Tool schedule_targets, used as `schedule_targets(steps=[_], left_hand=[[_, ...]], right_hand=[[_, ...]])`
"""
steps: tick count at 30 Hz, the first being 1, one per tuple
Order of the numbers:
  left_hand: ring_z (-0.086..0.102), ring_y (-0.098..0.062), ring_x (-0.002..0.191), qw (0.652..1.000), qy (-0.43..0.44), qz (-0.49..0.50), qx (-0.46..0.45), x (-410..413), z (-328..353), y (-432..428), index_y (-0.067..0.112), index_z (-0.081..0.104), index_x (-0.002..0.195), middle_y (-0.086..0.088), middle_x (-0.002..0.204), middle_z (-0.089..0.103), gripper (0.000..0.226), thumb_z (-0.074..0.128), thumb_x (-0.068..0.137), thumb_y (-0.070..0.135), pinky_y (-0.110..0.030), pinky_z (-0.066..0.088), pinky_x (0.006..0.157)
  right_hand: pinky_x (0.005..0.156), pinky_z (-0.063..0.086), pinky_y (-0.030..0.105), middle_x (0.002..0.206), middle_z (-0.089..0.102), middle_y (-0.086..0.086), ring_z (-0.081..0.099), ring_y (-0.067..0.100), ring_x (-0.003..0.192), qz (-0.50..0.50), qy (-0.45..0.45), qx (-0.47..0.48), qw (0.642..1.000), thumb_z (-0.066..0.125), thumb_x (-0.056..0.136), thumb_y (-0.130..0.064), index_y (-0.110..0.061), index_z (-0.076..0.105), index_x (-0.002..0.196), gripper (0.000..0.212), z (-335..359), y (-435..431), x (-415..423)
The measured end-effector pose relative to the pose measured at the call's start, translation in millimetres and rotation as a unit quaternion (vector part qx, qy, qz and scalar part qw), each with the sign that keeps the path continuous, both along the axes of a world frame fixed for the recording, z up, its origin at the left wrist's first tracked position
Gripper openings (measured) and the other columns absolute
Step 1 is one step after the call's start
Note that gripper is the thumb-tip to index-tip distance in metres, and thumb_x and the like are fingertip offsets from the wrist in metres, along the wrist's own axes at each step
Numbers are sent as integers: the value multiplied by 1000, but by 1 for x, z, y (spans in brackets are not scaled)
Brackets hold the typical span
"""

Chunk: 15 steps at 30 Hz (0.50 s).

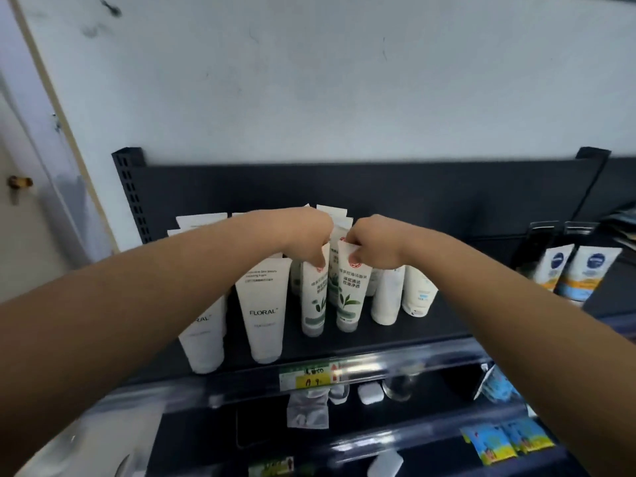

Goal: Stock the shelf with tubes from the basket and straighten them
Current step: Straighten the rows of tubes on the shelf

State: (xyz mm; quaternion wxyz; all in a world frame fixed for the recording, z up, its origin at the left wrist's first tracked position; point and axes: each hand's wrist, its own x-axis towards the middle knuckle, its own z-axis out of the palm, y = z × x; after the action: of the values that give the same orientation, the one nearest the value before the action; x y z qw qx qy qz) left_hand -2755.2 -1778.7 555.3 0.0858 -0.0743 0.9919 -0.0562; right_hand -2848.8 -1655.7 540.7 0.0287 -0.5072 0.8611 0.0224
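Head view: both hands reach to the shelf (378, 339). The left hand (315, 232) pinches the crimped top of 1 green-leaf tube (314, 297); the right hand (370, 242) pinches its neighbour (351, 290) just beside it. Both tubes stand cap-down, long axes near upright, directly below the hands. No basket shows.

One head-worn camera looks forward and down, close to a dark shelf (447, 325).
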Motion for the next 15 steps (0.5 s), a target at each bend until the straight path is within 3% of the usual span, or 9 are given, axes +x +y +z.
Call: schedule_targets(steps=[3, 6, 9, 12, 15], left_hand=[[65, -21, 84, 1000, 2, 15, -15, -5, -4, 4, 10, 68, 99, -4, 92, 69, 22, 67, 87, 28, -33, 53, 72], [63, -20, 85, 999, 6, 37, -2, -3, -1, 7, 12, 68, 102, -2, 93, 68, 25, 69, 86, 31, -29, 49, 66], [62, -22, 84, 999, -6, 48, 16, 0, 2, 11, 10, 68, 100, -5, 94, 69, 28, 70, 84, 33, -31, 46, 68], [51, -18, 66, 998, -18, 54, 21, 5, 4, 19, 5, 66, 89, -4, 76, 61, 28, 70, 84, 32, -28, 38, 59], [42, -12, 56, 998, -28, 58, 13, 8, 6, 28, 12, 55, 66, 6, 59, 47, 31, 70, 84, 31, -25, 31, 53]], right_hand=[[68, 47, 35, 84, 65, 6, 60, 24, 80, 31, 2, 2, 1000, 61, 91, -21, -5, 69, 98, 20, 1, 5, -5], [66, 46, 34, 77, 61, 1, 56, 18, 72, 67, -7, 1, 998, 61, 92, -22, -9, 69, 97, 17, 3, 11, -8], [65, 44, 32, 75, 59, -1, 55, 17, 72, 104, -18, 3, 994, 62, 92, -25, -13, 65, 83, 15, 4, 18, -13], [61, 42, 30, 70, 56, -2, 52, 16, 68, 136, -20, 12, 990, 63, 91, -26, -19, 56, 68, 26, 7, 24, -16], [62, 44, 31, 71, 57, -3, 53, 16, 68, 153, -17, 19, 988, 63, 91, -27, -22, 55, 66, 27, 7, 29, -16]])
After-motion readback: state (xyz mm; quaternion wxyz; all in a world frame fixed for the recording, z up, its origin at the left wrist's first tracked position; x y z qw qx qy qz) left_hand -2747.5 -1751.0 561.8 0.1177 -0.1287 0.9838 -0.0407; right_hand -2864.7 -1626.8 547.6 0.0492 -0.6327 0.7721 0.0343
